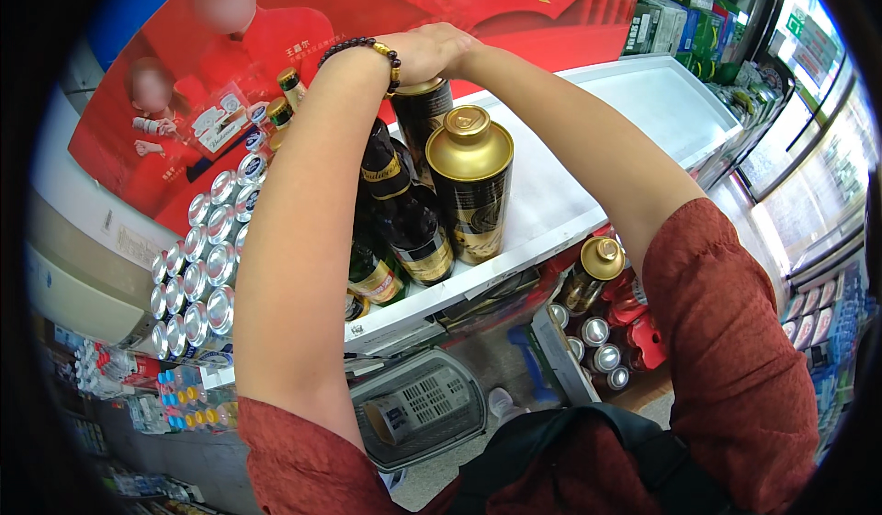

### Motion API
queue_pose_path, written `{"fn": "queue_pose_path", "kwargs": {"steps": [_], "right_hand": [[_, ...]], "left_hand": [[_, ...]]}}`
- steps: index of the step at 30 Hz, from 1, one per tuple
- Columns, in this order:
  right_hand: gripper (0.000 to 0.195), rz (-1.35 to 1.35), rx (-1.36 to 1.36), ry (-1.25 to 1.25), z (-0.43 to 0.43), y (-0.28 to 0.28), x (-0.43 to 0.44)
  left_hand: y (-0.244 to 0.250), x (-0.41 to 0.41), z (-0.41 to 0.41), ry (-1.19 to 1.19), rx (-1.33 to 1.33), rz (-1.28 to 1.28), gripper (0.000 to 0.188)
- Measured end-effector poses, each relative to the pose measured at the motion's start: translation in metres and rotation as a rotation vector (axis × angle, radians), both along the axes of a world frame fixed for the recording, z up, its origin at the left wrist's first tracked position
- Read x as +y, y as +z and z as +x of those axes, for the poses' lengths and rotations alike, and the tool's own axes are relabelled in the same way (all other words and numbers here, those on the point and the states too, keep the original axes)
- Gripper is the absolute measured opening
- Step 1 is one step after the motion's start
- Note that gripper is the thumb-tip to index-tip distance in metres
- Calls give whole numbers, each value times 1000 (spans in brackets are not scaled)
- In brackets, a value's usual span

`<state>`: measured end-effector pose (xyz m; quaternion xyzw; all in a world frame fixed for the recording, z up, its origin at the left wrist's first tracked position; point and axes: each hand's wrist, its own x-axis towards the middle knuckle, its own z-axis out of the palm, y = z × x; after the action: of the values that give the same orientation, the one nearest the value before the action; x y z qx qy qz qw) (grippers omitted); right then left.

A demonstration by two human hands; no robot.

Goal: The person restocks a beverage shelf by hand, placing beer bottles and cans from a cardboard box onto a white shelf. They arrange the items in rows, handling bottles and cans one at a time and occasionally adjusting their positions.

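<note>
My left hand (417, 57), with a dark bead bracelet (355, 46) at the wrist, meets my right hand (458, 52) over the back of a white shelf (551, 163). Both are just above a black and gold aluminium bottle (422, 119); its top is hidden by them. Fingers and palms are turned away, so their grip is not visible. A second gold-topped aluminium bottle (472, 184) stands upright in front. To its left are a dark glass beer bottle (406, 219) and a green glass bottle (375, 274), partly behind my left forearm.
Stacked silver-topped cans (207, 260) stand left of my forearm. A red poster (386, 5) backs the shelf. Below are a grey plastic basket (475, 391) and an open carton (548, 339) with cans and another gold-topped bottle (599, 260). Green beer cartons (689, 26) are at back right.
</note>
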<state>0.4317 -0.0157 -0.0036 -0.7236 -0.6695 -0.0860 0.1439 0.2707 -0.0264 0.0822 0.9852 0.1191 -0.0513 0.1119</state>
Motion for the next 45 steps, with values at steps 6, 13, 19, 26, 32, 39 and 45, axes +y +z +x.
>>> {"fn": "queue_pose_path", "kwargs": {"steps": [6,13,19,26,32,39,45], "right_hand": [[41,102,71,-60,-27,21,-30],[50,52,281,52,-58,36,-145],[49,-138,286,10,-92,33,-153],[53,49,356,25,-73,8,-128],[48,47,377,-17,-65,6,-107],[44,120,340,1,-50,1,-96],[64,121,220,-64,-57,4,-116]], "left_hand": [[-3,17,-9,95,36,35,82],[15,-34,-39,31,55,52,51],[7,-44,-20,63,103,86,27],[2,-33,-8,69,76,104,28],[-7,-13,1,155,43,103,29],[-10,-13,8,160,-11,104,30],[-7,-34,-10,194,32,200,43]]}}
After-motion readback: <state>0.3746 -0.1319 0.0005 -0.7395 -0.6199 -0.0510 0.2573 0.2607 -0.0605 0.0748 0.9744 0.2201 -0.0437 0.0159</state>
